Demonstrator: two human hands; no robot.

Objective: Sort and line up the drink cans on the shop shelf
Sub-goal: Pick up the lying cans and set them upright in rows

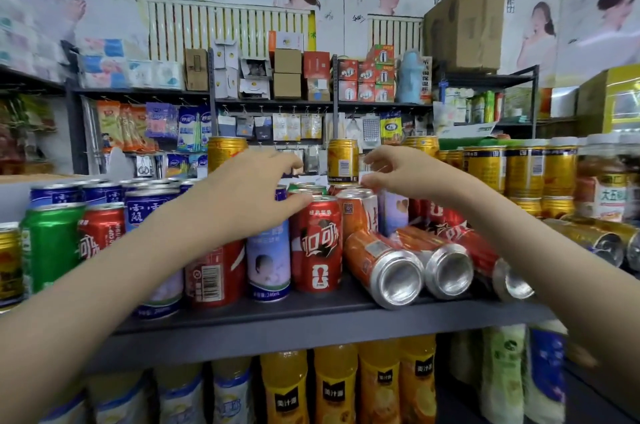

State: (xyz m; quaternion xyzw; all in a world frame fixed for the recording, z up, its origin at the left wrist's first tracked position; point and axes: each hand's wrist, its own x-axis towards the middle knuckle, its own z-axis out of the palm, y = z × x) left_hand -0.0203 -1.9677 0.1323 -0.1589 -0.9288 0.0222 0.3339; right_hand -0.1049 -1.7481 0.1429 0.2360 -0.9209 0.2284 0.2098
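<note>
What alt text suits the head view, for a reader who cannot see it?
The left hand and right hand reach, open, over mixed cans on a shelf; most stand, but tipped cans lie at the right.

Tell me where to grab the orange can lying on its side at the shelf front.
Best grip the orange can by its silver base end, facing the shelf edge, coming from the front and above; the upright red cola can and another lying can crowd its sides.

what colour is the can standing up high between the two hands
Gold, with a white barcode patch and a dark band at the base. The can shows best in the head view.
</note>
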